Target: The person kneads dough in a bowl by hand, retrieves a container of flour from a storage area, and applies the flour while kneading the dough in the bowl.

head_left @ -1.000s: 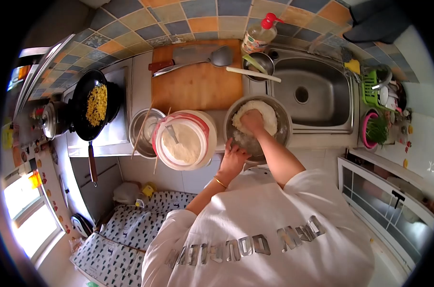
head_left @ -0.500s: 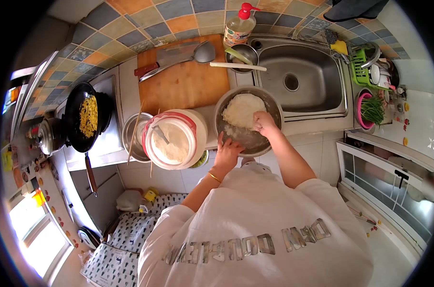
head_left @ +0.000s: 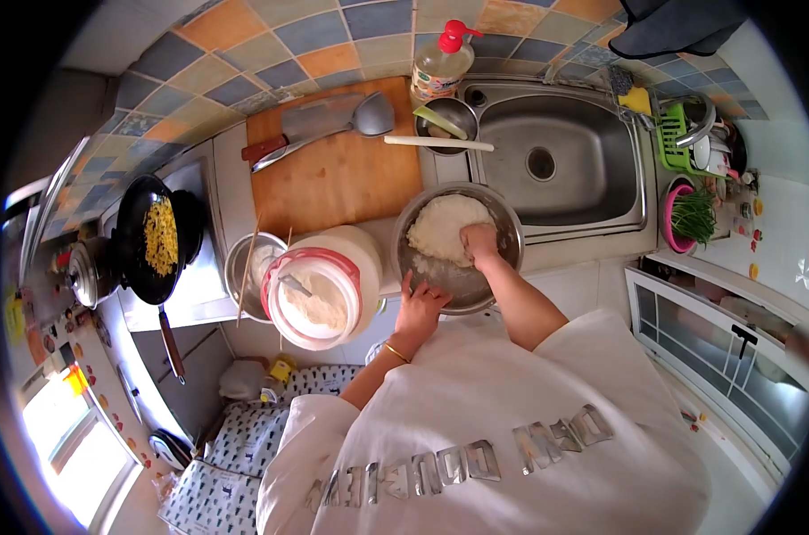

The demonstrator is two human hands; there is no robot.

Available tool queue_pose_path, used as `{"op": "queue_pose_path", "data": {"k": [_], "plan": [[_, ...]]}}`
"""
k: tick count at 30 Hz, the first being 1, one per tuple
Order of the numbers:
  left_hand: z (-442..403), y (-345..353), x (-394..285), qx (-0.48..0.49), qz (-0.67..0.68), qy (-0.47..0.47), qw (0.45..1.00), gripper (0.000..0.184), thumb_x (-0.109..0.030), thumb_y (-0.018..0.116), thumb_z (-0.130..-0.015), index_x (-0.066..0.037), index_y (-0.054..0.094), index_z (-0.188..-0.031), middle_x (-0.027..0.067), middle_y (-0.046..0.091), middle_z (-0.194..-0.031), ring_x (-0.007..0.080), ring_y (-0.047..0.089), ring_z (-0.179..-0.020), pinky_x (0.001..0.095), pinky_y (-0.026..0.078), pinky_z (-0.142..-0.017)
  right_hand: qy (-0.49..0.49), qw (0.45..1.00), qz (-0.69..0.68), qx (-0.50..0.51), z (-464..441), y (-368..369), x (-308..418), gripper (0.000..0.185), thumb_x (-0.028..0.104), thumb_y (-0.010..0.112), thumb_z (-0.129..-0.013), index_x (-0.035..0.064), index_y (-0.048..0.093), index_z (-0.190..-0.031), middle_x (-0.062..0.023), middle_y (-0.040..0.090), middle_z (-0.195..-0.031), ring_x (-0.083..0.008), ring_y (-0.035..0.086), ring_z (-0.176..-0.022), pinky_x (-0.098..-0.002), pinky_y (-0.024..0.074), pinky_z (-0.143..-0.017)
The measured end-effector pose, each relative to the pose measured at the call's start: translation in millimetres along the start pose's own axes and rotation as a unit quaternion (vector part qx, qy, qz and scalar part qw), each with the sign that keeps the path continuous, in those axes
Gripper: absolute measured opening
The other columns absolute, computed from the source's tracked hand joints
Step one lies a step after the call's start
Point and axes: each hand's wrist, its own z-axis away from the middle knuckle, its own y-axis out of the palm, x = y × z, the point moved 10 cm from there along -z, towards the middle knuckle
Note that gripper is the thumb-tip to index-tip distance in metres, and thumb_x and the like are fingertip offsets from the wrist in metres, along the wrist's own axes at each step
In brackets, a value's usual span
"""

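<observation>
A pale lump of dough (head_left: 442, 226) lies in a round metal bowl (head_left: 514, 225) at the counter's front edge, with loose floury bits on the bowl's floor. My right hand (head_left: 478, 242) is closed in a fist at the dough's right side, pressed into it; its fingertips are hidden. At the near left rim, my left hand (head_left: 422, 306) holds the bowl, fingers over the edge. Left of the bowl stands a white tub with a red rim (head_left: 362, 290), holding flour (head_left: 315, 308) and a scoop.
A cutting board (head_left: 333, 183) bears a cleaver (head_left: 320, 118) and a spatula (head_left: 371, 116). Behind the bowl are a small pot (head_left: 458, 111), a soap bottle (head_left: 442, 67) and the sink (head_left: 583, 183). A wok (head_left: 150, 281) with yellow food sits far left; a pink basin (head_left: 678, 234) of greens stands right.
My right fist has pushed down and slightly left into the dough. The left hand stays at the bowl's rim. The view has tilted, so the bowl and tub appear lower.
</observation>
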Motion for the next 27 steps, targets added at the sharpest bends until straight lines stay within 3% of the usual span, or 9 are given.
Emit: {"op": "queue_pose_path", "data": {"k": [5,8,9,11,16,18,20,23,27], "plan": [[7,-8,-6,-0.032,-0.008,0.006,0.999,0.033,-0.004,0.056,-0.076,-0.019,0.072,-0.101,-0.0024,0.063,-0.093,0.0178,0.054,-0.105,0.0533,0.010,-0.117,0.016,0.999,-0.031,-0.012,13,-4,1,0.026,0.002,0.055,-0.076,0.0111,0.043,-0.055,-0.0015,0.039,-0.049,-0.0140,0.033,-0.032,-0.0311,0.0196,-0.033],[1,-12,-3,-0.053,-0.012,0.012,0.998,0.034,-0.004,0.055,-0.076,-0.020,0.073,-0.100,-0.0019,0.063,-0.092,0.0182,0.055,-0.103,0.0533,0.009,-0.117,-0.048,0.998,0.006,-0.037,20,-4,15,0.022,0.004,0.055,-0.077,0.0108,0.047,-0.058,-0.0016,0.042,-0.051,-0.0138,0.038,-0.037,-0.0305,0.0242,-0.036],[4,-9,-4,-0.054,-0.006,0.013,0.998,0.034,-0.004,0.055,-0.076,-0.020,0.073,-0.100,-0.0018,0.063,-0.092,0.0183,0.055,-0.102,0.0532,0.008,-0.117,-0.149,0.986,0.051,-0.052,8,-8,8,0.018,0.006,0.057,-0.078,0.0102,0.050,-0.062,-0.0016,0.044,-0.054,-0.0137,0.042,-0.044,-0.0305,0.0292,-0.040],[4,-10,-4,-0.053,-0.011,0.013,0.998,0.035,-0.003,0.055,-0.076,-0.021,0.073,-0.099,-0.0019,0.063,-0.092,0.0184,0.055,-0.102,0.0534,0.008,-0.117,-0.208,0.960,0.185,0.004,-5,6,-25,0.013,0.011,0.057,-0.081,0.0045,0.058,-0.070,-0.0056,0.054,-0.066,-0.0176,0.052,-0.062,-0.0333,0.0397,-0.056],[4,1,-1,-0.028,-0.021,0.021,0.999,0.041,-0.003,0.064,-0.069,-0.024,0.071,-0.104,-0.0032,0.062,-0.095,0.0178,0.054,-0.103,0.0565,0.007,-0.116,-0.016,0.979,0.175,0.106,44,62,1,0.015,0.009,0.050,-0.082,0.0059,0.064,-0.078,-0.0080,0.059,-0.074,-0.0220,0.057,-0.069,-0.0372,0.0456,-0.063],[3,-1,-1,-0.035,-0.018,0.019,0.999,0.041,-0.003,0.063,-0.069,-0.024,0.071,-0.103,-0.0033,0.062,-0.094,0.0178,0.054,-0.103,0.0567,0.008,-0.116,-0.194,0.893,0.384,0.136,25,79,6,0.009,0.011,0.058,-0.074,0.0084,0.066,-0.073,-0.0090,0.063,-0.073,-0.0243,0.061,-0.067,-0.0388,0.0469,-0.061],[3,-4,0,-0.046,-0.012,0.022,0.999,0.040,-0.002,0.063,-0.070,-0.023,0.072,-0.103,-0.0034,0.061,-0.094,0.0178,0.054,-0.102,0.0568,0.008,-0.116,-0.304,0.739,0.583,0.144,16,98,9,0.008,0.014,0.061,-0.069,0.0091,0.067,-0.068,-0.0094,0.065,-0.071,-0.0252,0.064,-0.067,-0.0396,0.0478,-0.061],[2,-5,-3,-0.031,0.002,0.017,0.999,0.040,-0.002,0.062,-0.070,-0.023,0.072,-0.102,-0.0035,0.061,-0.093,0.0178,0.054,-0.102,0.0568,0.009,-0.116,-0.425,0.700,0.571,0.061,31,103,32,0.005,0.008,0.058,-0.060,0.0094,0.060,-0.055,-0.0100,0.056,-0.058,-0.0230,0.058,-0.056,-0.0358,0.0426,-0.052],[2,-6,-1,-0.045,0.007,0.015,0.999,0.039,-0.002,0.062,-0.070,-0.024,0.072,-0.101,-0.0036,0.061,-0.093,0.0177,0.054,-0.101,0.0565,0.009,-0.116,-0.425,0.642,0.638,0.015,16,108,25,0.005,0.010,0.059,-0.061,0.0076,0.061,-0.058,-0.0110,0.060,-0.062,-0.0247,0.062,-0.061,-0.0367,0.0448,-0.057]]}}
